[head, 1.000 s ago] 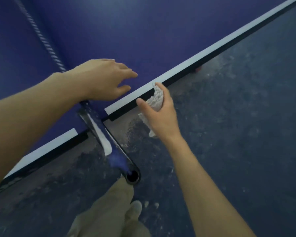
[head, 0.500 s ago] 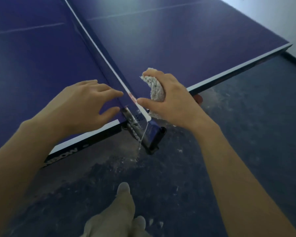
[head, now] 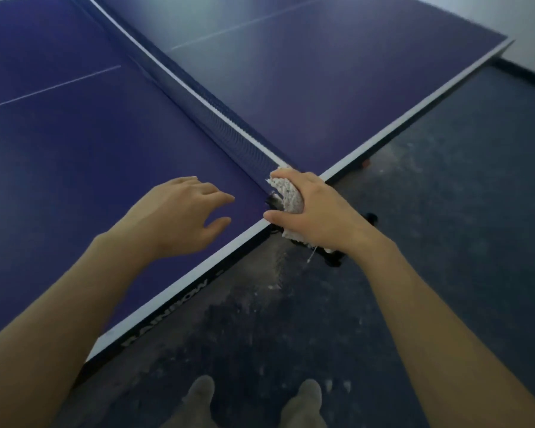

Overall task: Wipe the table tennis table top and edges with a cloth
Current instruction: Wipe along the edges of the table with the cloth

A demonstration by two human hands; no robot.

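Table (head: 74,143) deep blue, white-edged — cloth (head: 286,193) off-white (nubbly weave), floor (head: 445,211) mottled grey.

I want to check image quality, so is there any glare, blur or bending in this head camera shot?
Head view: pale glare washes the far table top; the net and straight table edges bow from the wide lens; the right hand and cloth are slightly soft; the left hand shows no distinct shadow.

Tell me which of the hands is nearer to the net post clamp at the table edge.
Right. The right hand, gripping the cloth, is directly over the net post clamp; the left hand rests apart on the table top.
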